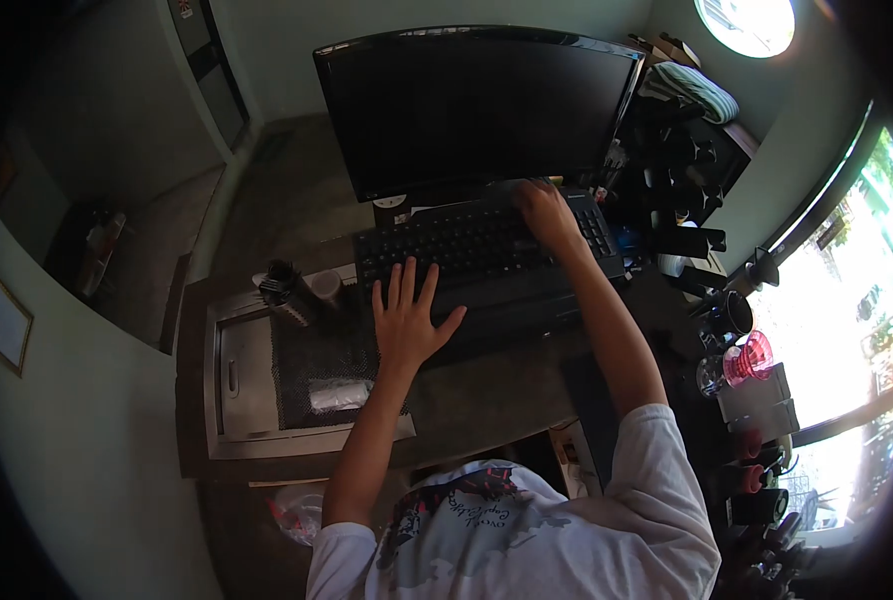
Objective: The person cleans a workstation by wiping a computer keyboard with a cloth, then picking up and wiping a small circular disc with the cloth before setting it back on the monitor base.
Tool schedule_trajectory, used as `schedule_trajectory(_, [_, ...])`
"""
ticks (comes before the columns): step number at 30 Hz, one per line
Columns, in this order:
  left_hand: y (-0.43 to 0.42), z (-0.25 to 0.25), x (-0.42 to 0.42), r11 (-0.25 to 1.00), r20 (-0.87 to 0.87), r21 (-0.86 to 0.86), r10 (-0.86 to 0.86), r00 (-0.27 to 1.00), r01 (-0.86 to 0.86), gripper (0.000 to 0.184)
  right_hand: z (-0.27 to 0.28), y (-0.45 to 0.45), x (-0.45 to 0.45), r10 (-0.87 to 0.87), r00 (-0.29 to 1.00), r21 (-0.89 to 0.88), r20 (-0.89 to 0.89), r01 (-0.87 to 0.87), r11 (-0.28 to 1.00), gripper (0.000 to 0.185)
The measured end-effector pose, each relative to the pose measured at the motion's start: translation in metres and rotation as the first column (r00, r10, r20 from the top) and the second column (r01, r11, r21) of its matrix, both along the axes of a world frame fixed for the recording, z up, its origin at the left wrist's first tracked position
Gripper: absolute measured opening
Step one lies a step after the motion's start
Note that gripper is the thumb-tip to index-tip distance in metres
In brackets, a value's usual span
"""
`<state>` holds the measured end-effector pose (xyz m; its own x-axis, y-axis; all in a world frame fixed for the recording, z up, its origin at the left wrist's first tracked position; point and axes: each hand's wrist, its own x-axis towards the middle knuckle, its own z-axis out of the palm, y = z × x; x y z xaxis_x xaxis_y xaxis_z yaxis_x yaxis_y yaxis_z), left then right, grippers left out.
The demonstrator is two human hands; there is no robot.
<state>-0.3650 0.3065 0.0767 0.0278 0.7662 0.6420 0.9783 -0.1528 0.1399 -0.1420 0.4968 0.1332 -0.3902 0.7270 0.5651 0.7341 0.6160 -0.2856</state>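
Note:
A black keyboard (pixel 453 240) lies tilted on the dark table, below a large monitor (pixel 476 110) with a dark screen. My left hand (pixel 409 325) rests on the keyboard's lower left part, fingers stretched and spread. Over the upper right of the keyboard, my right hand (pixel 546 212) has its fingers curled and pressed together. Something dark and blurred (pixel 504 188) shows at its fingertips; its kind cannot be made out.
To the left, a metal tray (pixel 236 370) with a mesh mat holds a clear plastic packet (pixel 339 394). A cup (pixel 326 286) and a black container (pixel 284 290) stand behind it. Coffee gear, including a pink dripper (pixel 749 357), lines the right side by the window.

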Motion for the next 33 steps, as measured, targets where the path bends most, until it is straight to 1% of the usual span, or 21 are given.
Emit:
schedule_trajectory(2, [0.0,-0.001,0.0,1.0,-0.002,0.004,0.001,1.0,-0.001,0.067,-0.004,0.015,-0.007,-0.079,0.99,-0.182,0.114,0.099,0.978,0.015])
schedule_trajectory(3, [0.0,-0.001,-0.001,1.0,-0.002,0.002,0.007,1.0,-0.007,0.067,-0.002,0.012,-0.009,-0.072,0.991,-0.183,0.115,0.093,0.979,0.015])
schedule_trajectory(6, [0.0,-0.001,0.0,1.0,-0.025,0.011,0.024,0.999,-0.024,0.067,0.011,-0.002,-0.01,-0.106,0.972,-0.2,0.211,0.149,0.968,0.016])
schedule_trajectory(7, [0.0,-0.002,0.0,1.0,-0.022,0.008,0.028,0.999,-0.028,0.067,0.015,-0.008,-0.01,-0.102,0.972,-0.202,0.214,0.146,0.968,0.016])
schedule_trajectory(10, [0.001,-0.002,0.001,0.999,-0.032,0.016,0.031,0.999,-0.03,0.067,0.025,-0.028,-0.006,-0.098,0.979,-0.282,0.181,0.147,0.948,0.017])
schedule_trajectory(11, [0.001,-0.002,0.001,1.0,-0.031,0.015,0.025,0.999,-0.025,0.067,0.023,-0.03,-0.004,-0.103,0.978,-0.283,0.181,0.152,0.947,0.017])
schedule_trajectory(14, [0.0,-0.001,0.001,1.0,-0.027,0.0,0.029,0.999,-0.029,0.068,0.01,-0.036,0.005,-0.072,0.992,-0.21,0.099,0.091,0.973,0.018])
schedule_trajectory(15, [0.0,-0.001,0.001,1.0,-0.028,0.0,0.023,0.999,-0.023,0.068,0.006,-0.035,0.007,-0.077,0.992,-0.21,0.098,0.096,0.973,0.018])
schedule_trajectory(18, [0.001,-0.001,0.0,1.0,-0.026,-0.005,0.024,0.999,-0.025,0.069,0.0,-0.035,0.007,-0.1,0.995,-0.22,-0.009,0.096,0.971,0.02])
schedule_trajectory(19, [0.0,-0.001,0.0,1.0,-0.027,-0.007,0.027,0.999,-0.027,0.069,0.001,-0.039,0.006,-0.098,0.995,-0.221,-0.01,0.093,0.971,0.02])
schedule_trajectory(22, [0.0,0.0,0.001,1.0,-0.014,-0.007,0.019,1.0,-0.019,0.069,0.003,-0.054,0.002,-0.214,0.974,-0.252,-0.074,0.19,0.949,0.019])
schedule_trajectory(23, [0.001,0.001,0.0,1.0,-0.015,-0.009,0.02,1.0,-0.02,0.069,0.005,-0.061,0.002,-0.213,0.974,-0.254,-0.074,0.189,0.949,0.019])
schedule_trajectory(26, [0.0,0.001,0.001,1.0,-0.018,-0.017,0.024,1.0,-0.025,0.069,0.01,-0.085,0.004,-0.25,0.967,-0.28,0.047,0.253,0.926,0.018])
schedule_trajectory(30, [0.001,-0.001,0.0,1.0,-0.017,-0.012,0.028,0.999,-0.028,0.069,0.007,-0.099,0.008,-0.255,0.962,-0.266,0.093,0.271,0.925,0.016])
schedule_trajectory(31, [0.002,-0.001,0.001,1.0,-0.016,-0.011,0.028,0.999,-0.028,0.069,0.006,-0.103,0.009,-0.255,0.962,-0.265,0.094,0.271,0.925,0.016])
schedule_trajectory(33, [0.001,0.0,0.001,0.999,-0.017,-0.013,0.03,0.999,-0.03,0.069,0.0,-0.116,0.014,-0.211,0.977,-0.222,0.046,0.215,0.951,0.015])
